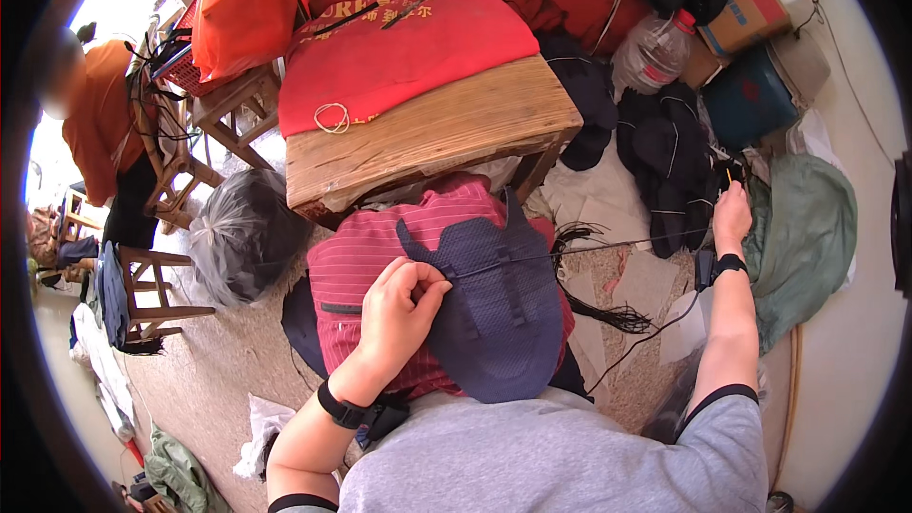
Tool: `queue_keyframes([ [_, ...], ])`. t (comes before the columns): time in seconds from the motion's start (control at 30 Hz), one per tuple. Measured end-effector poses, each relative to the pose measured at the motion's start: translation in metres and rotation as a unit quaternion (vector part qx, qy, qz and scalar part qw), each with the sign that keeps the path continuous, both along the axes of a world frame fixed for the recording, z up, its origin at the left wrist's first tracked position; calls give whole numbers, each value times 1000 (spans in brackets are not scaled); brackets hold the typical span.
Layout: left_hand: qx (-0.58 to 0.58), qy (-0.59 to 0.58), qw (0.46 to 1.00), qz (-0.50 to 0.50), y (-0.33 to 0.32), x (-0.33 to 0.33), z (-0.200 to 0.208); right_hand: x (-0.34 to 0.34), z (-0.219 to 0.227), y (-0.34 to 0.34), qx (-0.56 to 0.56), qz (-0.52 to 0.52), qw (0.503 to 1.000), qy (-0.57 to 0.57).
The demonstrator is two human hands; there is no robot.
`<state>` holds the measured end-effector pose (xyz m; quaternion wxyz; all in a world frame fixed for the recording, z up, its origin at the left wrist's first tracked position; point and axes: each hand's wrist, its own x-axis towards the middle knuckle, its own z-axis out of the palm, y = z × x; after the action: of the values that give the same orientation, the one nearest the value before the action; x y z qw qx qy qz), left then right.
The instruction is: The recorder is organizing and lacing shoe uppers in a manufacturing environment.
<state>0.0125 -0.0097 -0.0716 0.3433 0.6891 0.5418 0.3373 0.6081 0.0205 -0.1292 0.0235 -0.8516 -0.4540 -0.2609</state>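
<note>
Across my lap, over a maroon pinstriped cloth (351, 266), lies a navy woven piece (499, 323) shaped like a shoe upper, with two strap-like strips down its middle. My left hand (397, 313) is closed in a pinch at its left edge; what sits between the fingertips is too small to make out. A thin dark cord (608, 245) runs taut from the piece out to the right. At its far end my right hand (731, 220) is closed round the cord, and a small yellow-orange tip shows above the fingers.
Ahead stands a wooden table (427, 133) under a red cloth (408, 57). A bundle of black cords (613, 315) hangs right of my lap. Dark garments (665, 161) and a green cloth (803, 237) lie on the right. Left are a stuffed bag (249, 237), stools and another person (109, 123).
</note>
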Motion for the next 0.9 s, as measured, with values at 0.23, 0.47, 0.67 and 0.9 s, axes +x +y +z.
queue_keyframes([
  [0.23,-2,-6,1000,0,-3,0,-6,-164,28,27,36,231,919,317],
  [0.47,28,-40,997,-58,-9,-12,-12,-344,94,-17,-177,477,658,555],
  [0.67,43,-21,998,-49,-12,-10,-10,-374,99,-10,-186,632,684,315],
  [0.9,59,-13,996,-67,-8,-10,-15,-403,87,-14,-210,646,656,330],
])
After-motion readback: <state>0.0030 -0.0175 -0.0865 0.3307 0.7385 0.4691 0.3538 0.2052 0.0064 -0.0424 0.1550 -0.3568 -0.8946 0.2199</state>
